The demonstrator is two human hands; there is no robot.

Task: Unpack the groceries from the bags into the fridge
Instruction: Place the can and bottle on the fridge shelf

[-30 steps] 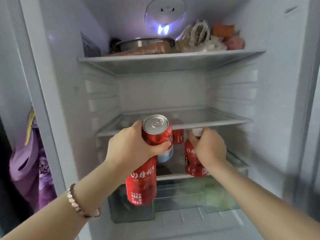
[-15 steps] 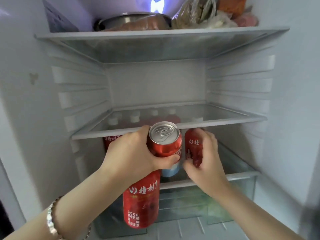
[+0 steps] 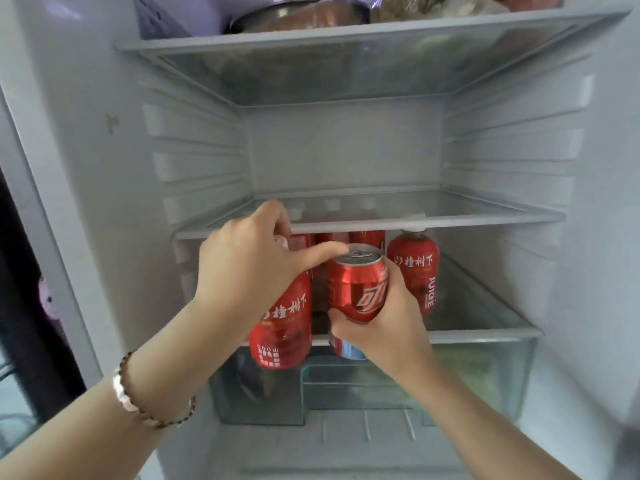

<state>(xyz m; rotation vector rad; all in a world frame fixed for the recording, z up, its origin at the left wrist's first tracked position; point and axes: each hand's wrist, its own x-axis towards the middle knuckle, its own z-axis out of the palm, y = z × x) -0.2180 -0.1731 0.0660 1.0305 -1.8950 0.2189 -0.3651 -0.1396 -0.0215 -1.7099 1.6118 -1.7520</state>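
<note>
Left of centre in the frame, a left hand clamped round the neck of a red juice bottle, fingers curled over the top, a sliver of white cap showing between them. Bottle hanging upright below the hand, in front of the open fridge, base down level with the crisper drawer. Thumb stretched to the right, tip at the top rim of a red can.

Just right of centre, a right hand wrapped round that can from the right and from below, palm against its side, one digit curled across the lower front. Can upright, pull-tab up, just beside the bottle and in front of the lower shelf. Directly under it, half hidden by the hand, part of a blue and white can; cannot tell whether gripped as well or standing apart.

Behind the hands, on the lower shelf, a second juice bottle, upright, to the right of the red can, cap just under the middle shelf. More red bottles further back, mostly hidden.

At the top edge, an upper shelf bearing a metal pot and bagged food, cropped. Lower left, a beaded bracelet on the left wrist.
</note>
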